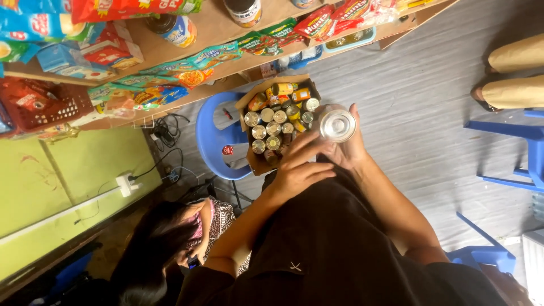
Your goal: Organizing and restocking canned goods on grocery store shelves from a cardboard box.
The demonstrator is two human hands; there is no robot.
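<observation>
We are gripping a silver can [338, 125] with our right hand [350, 148], fingers curled around its side, its shiny end facing us. Our left hand [299, 164] is lying half open, fingertips touching the can at its 8 o'clock. The can is hovering just at 3 o'clock of a cardboard box [253, 162] sitting on a blue chair [209, 141]; we are counting roughly fifteen cans [273, 128] inside. Both forearms are reaching forward, meeting at the can. At 7 o'clock another person [170, 238] is crouching.
</observation>
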